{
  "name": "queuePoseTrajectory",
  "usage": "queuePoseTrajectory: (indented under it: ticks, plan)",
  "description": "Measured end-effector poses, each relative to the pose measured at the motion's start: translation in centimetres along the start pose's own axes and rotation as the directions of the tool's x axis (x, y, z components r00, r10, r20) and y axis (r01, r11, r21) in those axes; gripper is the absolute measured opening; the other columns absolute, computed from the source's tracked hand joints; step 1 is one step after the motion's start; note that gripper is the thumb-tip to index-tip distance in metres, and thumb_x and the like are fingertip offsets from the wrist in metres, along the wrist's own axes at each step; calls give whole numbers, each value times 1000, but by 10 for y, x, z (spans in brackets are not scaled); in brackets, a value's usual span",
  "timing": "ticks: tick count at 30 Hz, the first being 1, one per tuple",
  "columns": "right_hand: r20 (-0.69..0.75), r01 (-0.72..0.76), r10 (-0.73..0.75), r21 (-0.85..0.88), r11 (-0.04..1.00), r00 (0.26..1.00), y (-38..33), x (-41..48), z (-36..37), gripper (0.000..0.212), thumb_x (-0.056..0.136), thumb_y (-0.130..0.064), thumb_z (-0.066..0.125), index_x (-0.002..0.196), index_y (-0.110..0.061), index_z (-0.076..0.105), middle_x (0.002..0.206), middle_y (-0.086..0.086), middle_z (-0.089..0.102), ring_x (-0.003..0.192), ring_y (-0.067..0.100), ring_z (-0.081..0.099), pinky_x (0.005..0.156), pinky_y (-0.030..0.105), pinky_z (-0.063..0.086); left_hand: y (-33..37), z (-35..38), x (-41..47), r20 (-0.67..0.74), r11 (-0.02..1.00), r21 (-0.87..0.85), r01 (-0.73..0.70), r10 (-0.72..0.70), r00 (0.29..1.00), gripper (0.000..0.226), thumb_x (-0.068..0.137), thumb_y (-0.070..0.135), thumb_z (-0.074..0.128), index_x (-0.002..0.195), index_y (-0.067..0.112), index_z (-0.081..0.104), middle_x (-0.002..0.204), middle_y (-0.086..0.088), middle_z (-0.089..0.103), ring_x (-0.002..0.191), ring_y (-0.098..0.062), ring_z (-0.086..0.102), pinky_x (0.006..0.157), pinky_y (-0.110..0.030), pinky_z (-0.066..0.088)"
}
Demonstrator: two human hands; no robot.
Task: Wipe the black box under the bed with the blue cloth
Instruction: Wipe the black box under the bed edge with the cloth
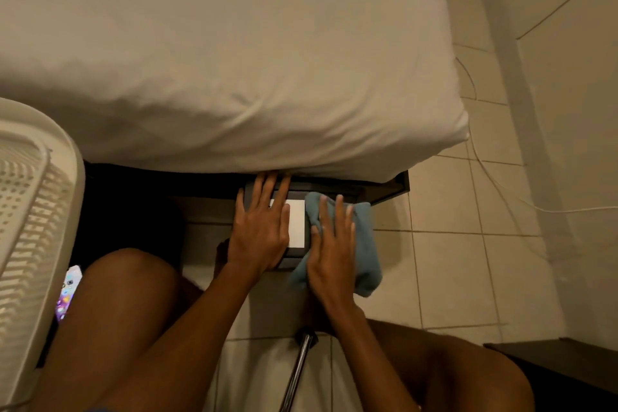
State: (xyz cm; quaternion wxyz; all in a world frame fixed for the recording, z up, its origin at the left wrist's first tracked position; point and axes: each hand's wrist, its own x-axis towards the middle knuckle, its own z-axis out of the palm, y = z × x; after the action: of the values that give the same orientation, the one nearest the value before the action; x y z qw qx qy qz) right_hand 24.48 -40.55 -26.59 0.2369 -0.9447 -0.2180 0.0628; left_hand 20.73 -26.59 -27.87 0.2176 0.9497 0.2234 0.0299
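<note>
The black box with a white label on its lid lies on the floor, half tucked under the edge of the bed. My left hand rests flat on the lid, fingers spread. My right hand presses flat on the blue cloth, which drapes over the box's right side and onto the floor. The far part of the box is hidden under the mattress.
A white slatted plastic basket stands at the left. A metal pole lies between my knees. A colourful patterned item lies beside my left knee. White cables trail over the tiled floor at right. A dark furniture corner sits bottom right.
</note>
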Motion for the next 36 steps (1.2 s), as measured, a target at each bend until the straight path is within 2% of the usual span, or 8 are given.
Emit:
queuePoseTrajectory:
  ticks: [4, 8, 11, 14, 27, 30, 33, 36]
  plan:
    - [-50, -39, 40, 21, 999, 998, 13, 42, -24, 60, 98, -41, 24, 145, -9, 38, 154, 19, 31, 145, 36, 21, 118, 55, 16, 1, 0, 1, -3, 1000, 8, -11, 11, 1000, 55, 102, 34, 23, 157, 25, 21, 163, -3, 25, 152, -22, 18, 119, -53, 23]
    - [-32, -97, 101, 120, 988, 994, -12, 5, -13, 67, 98, -59, 11, 151, -20, 22, 159, 14, 18, 148, 30, 11, 119, 49, 8, 0, 0, -1, 7, 1000, -11, -2, 2, 1000, 55, 102, 35, 22, 157, 26, 20, 163, -3, 24, 153, -21, 16, 120, -54, 22]
    - [75, 47, -50, 38, 998, 996, 3, 23, -12, 54, 102, -41, 22, 152, -22, 21, 160, 10, 18, 148, 27, 12, 120, 49, 13, 0, 1, -1, 0, 1000, -29, -1, 1, 1000, 55, 103, 36, 22, 157, 27, 19, 163, -2, 24, 153, -20, 15, 121, -53, 20]
    - [-75, -55, 66, 144, 988, 995, 27, 43, -19, 55, 99, -49, 29, 150, -28, 21, 157, 1, 24, 146, 13, 18, 118, 47, 17, 2, 0, 1, -4, 1000, -13, -5, 5, 1000, 56, 102, 35, 22, 157, 26, 19, 163, -3, 25, 152, -21, 17, 120, -53, 21]
    - [-47, -119, 120, 27, 993, 992, 14, -5, -4, 68, 99, -54, 12, 150, -13, 28, 159, 7, 12, 148, 27, 11, 119, 35, -4, 0, 0, 0, 2, 1000, -25, -5, 5, 1000, 56, 102, 36, 24, 157, 27, 18, 163, -3, 25, 152, -21, 16, 121, -52, 18]
    - [38, 3, -3, 7, 1000, 999, 20, 12, -5, 60, 100, -44, 19, 153, -16, 23, 161, 9, 14, 149, 25, 10, 121, 42, 3, 0, 1, 0, -6, 999, -32, -13, 13, 1000, 56, 102, 36, 23, 157, 27, 17, 164, -2, 23, 153, -20, 14, 120, -51, 17]
    - [-84, -97, 114, 188, 977, 990, 23, 29, -22, 57, 100, -38, 25, 150, -11, 28, 158, 12, 26, 148, 22, 15, 121, 48, 11, -1, 1, 1, -2, 1000, -8, -20, 20, 1000, 56, 102, 36, 24, 157, 27, 17, 164, -2, 23, 153, -20, 15, 120, -51, 19]
    - [-6, -35, 35, 88, 996, 999, -5, -6, -12, 55, 102, -33, 25, 153, -12, 18, 160, 13, 17, 148, 27, 10, 120, 45, 7, -1, 2, 1, 4, 1000, -15, -11, 11, 1000, 56, 102, 36, 23, 157, 27, 18, 163, -2, 23, 153, -21, 15, 120, -53, 20]
